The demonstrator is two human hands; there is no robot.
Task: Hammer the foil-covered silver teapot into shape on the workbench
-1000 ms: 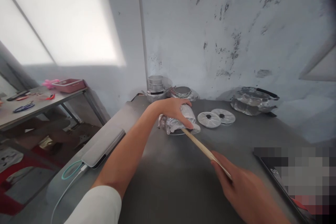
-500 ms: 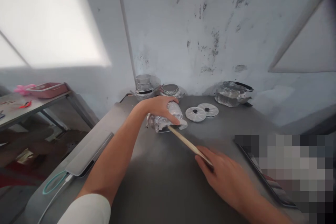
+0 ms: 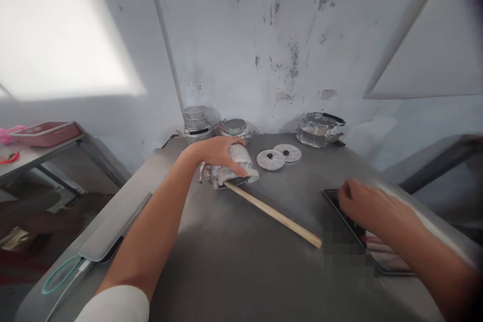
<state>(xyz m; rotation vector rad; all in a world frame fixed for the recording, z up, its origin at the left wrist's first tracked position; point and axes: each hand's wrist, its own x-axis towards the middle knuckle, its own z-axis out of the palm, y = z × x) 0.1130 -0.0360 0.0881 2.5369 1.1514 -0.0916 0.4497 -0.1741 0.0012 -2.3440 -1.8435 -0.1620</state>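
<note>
On grey bench (image 3: 241,287): one flat, dark-screened tablet (image 3: 385,255); right hand (image 3: 368,206) over it, grip curled, contact undeterminable. One pale wooden stick (image 3: 273,214), far end inside the pot's mouth. One silver, crumpled-surfaced pot (image 3: 241,155), tipped on its side mid-bench, left hand's (image 3: 216,151) grip clamped on it. Two round silver lids (image 3: 270,161), black-knobbed, overlapping. By the wall, three silver pots (image 3: 316,137); leftmost topped by one perforated metal cylinder (image 3: 195,116).

The left hand (image 3: 216,153) covers part of the silver pot (image 3: 241,155), which hides the wooden stick (image 3: 273,214)'s ten-o'clock end. At four o'clock, the blurred right hand (image 3: 360,202) and its forearm mask part of the tablet (image 3: 390,256); contact cannot be told. The edge crops a pink thing (image 3: 6,134) at nine o'clock.
</note>
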